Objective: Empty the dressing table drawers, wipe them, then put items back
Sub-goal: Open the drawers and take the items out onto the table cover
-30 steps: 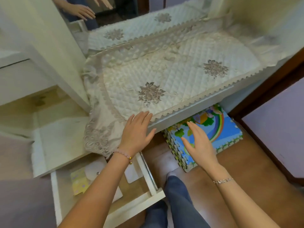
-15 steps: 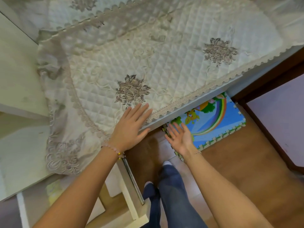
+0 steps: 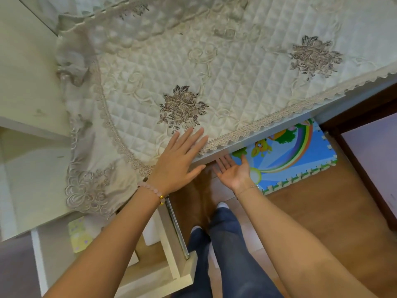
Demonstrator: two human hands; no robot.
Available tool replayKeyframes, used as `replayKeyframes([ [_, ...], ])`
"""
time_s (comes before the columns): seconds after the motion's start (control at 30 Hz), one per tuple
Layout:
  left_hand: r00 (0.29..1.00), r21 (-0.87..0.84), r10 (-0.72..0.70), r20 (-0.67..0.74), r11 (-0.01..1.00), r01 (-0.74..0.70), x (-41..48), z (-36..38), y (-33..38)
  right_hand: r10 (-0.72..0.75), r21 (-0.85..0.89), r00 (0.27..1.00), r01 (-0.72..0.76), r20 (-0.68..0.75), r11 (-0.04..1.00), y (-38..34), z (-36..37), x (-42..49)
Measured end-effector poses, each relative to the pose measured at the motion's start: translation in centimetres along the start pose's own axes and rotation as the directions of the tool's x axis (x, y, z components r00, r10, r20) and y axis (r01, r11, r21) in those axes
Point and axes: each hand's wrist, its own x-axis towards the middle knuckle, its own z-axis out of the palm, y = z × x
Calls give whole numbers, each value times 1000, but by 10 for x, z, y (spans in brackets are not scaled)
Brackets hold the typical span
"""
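Right hand (image 3: 233, 172) has slid under the tabletop edge (image 3: 268, 138), both hands open, left hand (image 3: 178, 162) flat on cloth (image 3: 236, 82).

Single head-worn view, looking steeply down, close over dressing table (image 3: 268, 145) edge and floor (image 3: 311, 211)

Quilted cloth (image 3: 225, 82) over dressing table (image 3: 268, 135)
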Motion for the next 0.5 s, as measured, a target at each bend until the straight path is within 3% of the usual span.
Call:
replayKeyframes([
  [0.2,1000,-49,-15,-12,999,14,-15,-2,6,-11,4,1000,11,-22,1000,4,-16,-18],
  [0.5,998,105,-22,54,994,16,-39,0,18,-55,33,991,60,-125,998,24,-92,-64],
])
